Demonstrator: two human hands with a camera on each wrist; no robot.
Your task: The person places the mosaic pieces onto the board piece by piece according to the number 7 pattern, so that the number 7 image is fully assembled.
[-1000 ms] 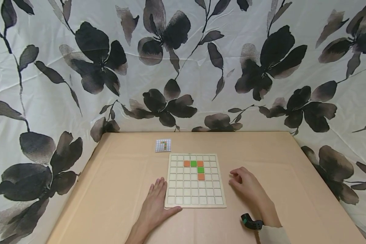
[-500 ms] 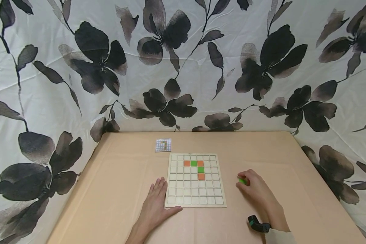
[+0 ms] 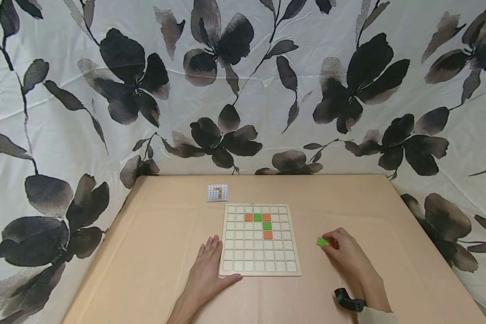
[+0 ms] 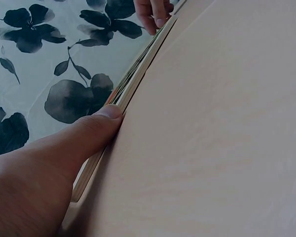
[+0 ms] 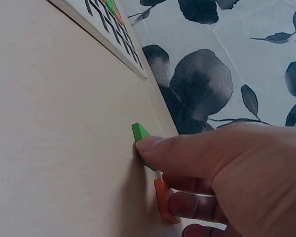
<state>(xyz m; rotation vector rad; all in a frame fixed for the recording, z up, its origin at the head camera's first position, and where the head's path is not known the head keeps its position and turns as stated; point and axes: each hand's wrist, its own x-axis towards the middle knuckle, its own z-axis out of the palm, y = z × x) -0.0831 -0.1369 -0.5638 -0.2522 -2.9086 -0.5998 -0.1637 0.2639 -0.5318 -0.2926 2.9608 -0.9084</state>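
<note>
A pale wooden grid board [image 3: 243, 255] lies on the table, with several orange and green square tiles in its upper cells. My left hand [image 3: 204, 272] rests along the board's left side, fingers straight. Its thumb [image 4: 96, 126] touches the front edge. To the right of the board, my right hand [image 3: 350, 254] pinches a green tile [image 3: 321, 241] between thumb and fingers. In the right wrist view the green tile [image 5: 140, 133] sticks out past the thumb tip. Beside the lower fingers is an orange tile [image 5: 164, 200], hidden from the head view by the hand.
A small printed card [image 3: 217, 193] with a coloured grid pattern lies behind the board's left corner. The table [image 3: 146, 270] reaches back to a white floral cloth [image 3: 291, 90]. A black band [image 3: 348, 300] is on the right wrist.
My right hand has moved right and slightly down, away from the board. A green tile has come into sight at its fingertips. The left hand and the board stay put.
</note>
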